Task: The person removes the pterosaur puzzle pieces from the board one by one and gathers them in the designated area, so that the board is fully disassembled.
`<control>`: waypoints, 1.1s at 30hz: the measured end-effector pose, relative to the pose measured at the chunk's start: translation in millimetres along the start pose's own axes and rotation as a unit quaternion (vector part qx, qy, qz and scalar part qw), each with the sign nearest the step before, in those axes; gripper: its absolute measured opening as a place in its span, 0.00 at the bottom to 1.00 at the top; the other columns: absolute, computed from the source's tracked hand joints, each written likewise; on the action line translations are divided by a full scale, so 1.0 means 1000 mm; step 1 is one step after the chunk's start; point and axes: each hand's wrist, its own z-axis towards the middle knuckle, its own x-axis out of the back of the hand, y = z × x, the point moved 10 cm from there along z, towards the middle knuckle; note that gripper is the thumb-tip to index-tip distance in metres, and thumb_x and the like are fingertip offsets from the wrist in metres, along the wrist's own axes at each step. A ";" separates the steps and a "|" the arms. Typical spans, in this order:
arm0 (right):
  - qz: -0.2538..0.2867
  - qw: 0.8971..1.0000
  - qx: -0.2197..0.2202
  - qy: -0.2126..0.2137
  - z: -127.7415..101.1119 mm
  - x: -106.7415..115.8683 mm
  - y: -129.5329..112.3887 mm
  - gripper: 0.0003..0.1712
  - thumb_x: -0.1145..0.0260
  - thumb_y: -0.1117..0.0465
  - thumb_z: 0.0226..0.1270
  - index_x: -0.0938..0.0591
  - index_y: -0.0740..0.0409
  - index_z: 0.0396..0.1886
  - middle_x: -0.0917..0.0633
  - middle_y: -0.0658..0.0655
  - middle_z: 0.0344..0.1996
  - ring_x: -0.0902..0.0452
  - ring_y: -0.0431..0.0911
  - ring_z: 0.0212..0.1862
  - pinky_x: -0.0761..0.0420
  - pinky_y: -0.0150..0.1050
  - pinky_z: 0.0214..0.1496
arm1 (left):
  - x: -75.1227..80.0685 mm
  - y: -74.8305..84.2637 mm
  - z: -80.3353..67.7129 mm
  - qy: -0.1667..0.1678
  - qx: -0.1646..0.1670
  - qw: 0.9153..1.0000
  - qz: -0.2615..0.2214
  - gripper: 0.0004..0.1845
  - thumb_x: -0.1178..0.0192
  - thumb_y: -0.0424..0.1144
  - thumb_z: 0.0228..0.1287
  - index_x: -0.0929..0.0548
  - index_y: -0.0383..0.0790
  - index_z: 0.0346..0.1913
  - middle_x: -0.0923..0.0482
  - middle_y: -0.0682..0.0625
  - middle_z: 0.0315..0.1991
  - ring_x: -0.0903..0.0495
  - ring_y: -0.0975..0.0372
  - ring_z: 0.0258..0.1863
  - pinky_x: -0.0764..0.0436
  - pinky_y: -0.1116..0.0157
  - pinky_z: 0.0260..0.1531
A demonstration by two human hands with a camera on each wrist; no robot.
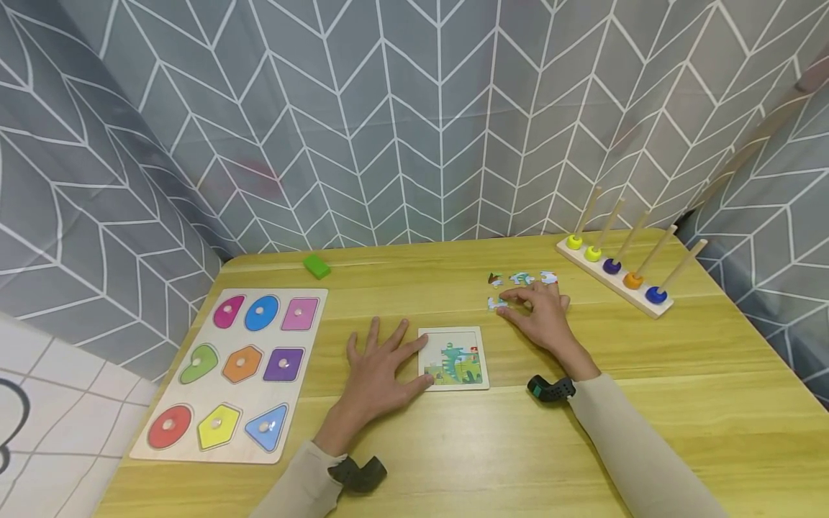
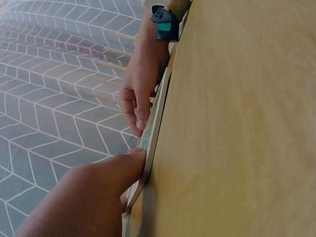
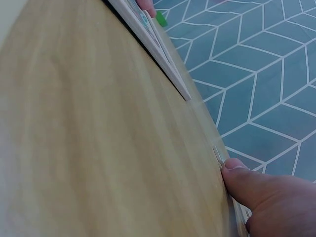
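- Spreading under both hands is the yellow wooden table (image 1: 648, 403), backed by a grey curtain (image 1: 414, 108) with a white chevron pattern.
- Well to the left of the left hand lies a shape-sorting board (image 1: 188, 403) with nine coloured knobbed shapes seated in it.
- Beyond and to the right of the right hand stands a wooden peg rack (image 1: 637, 298), its five slanted pegs each carrying one coloured ring.
- Between the two hands lies the puzzle tray (image 1: 453, 357), showing a partly built green picture.
- The left hand (image 1: 378, 370) lies flat on the table, its grip wide with fingers spread, fingertips touching the tray's left edge.
- The right hand (image 1: 544, 313) rests just beyond the tray, fingers bent down on the loose puzzle pieces (image 1: 521, 279); its grip touches one small piece (image 1: 497, 304), but whether it pinches it I cannot tell.
- Far beyond the left hand sits a small green block (image 1: 316, 265).
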 end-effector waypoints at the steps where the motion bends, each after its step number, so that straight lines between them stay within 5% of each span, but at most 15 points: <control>1: 0.001 1.000 -0.001 0.000 0.000 0.000 0.000 0.15 0.23 0.55 0.61 0.10 0.54 0.47 0.16 0.61 0.39 0.37 0.54 0.44 0.50 0.51 0.43 | 0.000 0.000 0.000 0.000 0.000 1.000 0.000 0.36 0.42 0.70 0.60 0.27 0.67 0.72 0.41 0.53 0.80 0.57 0.37 0.82 0.62 0.29 0.70; 26: 0.011 1.000 -0.002 0.029 0.000 0.002 0.002 0.18 0.24 0.56 0.62 0.12 0.56 0.51 0.15 0.62 0.36 0.35 0.55 0.44 0.49 0.50 0.44 | 0.000 0.000 0.000 0.002 -0.003 1.000 -0.003 0.36 0.42 0.70 0.61 0.27 0.68 0.72 0.41 0.52 0.80 0.57 0.37 0.82 0.61 0.28 0.70; 33: 0.042 0.998 0.028 0.034 -0.003 0.001 -0.009 0.15 0.24 0.58 0.62 0.11 0.55 0.48 0.18 0.57 0.32 0.39 0.49 0.39 0.50 0.46 0.43 | -0.001 0.000 0.000 -0.002 -0.002 1.000 0.001 0.36 0.43 0.70 0.61 0.28 0.68 0.72 0.41 0.52 0.81 0.58 0.37 0.82 0.62 0.29 0.70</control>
